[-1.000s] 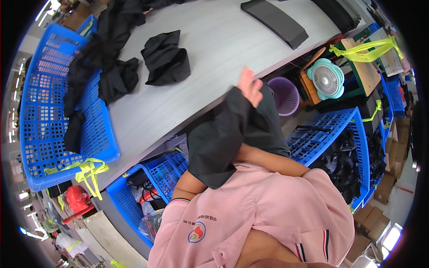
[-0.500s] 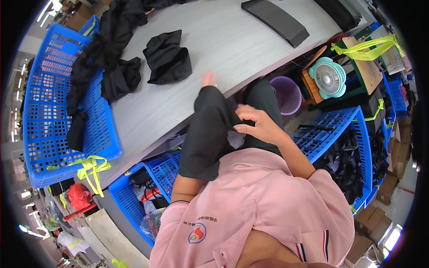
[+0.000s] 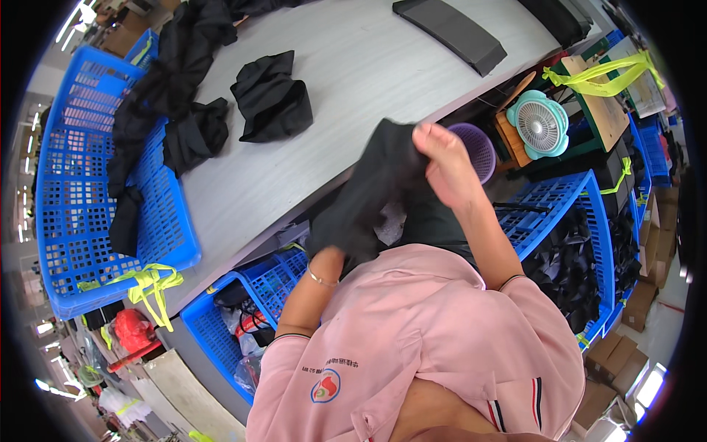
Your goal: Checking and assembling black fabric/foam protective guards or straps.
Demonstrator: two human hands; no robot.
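A black fabric tube (image 3: 368, 188) hangs between my hands, above my lap and the table's near edge. My right hand (image 3: 451, 163) pinches its far end between thumb and fingers. My left wrist (image 3: 325, 269), with a bracelet on it, runs into the cloth's near end. The fingers of that hand are hidden by the black fabric. On the table to the left lies a folded black fabric piece (image 3: 272, 99), apart from both hands.
A grey table (image 3: 346, 70) bears a flat dark panel (image 3: 453, 33) at the back. Black cloth (image 3: 180, 66) drapes into a blue crate (image 3: 62, 177) at left. Right are a purple basket (image 3: 479, 151), a small teal fan (image 3: 539, 124) and a blue crate (image 3: 600, 243) of black pieces.
The left hand, which poked out of the tube's far end, has drawn back into the cloth. The right hand has moved forward and taken hold of that end.
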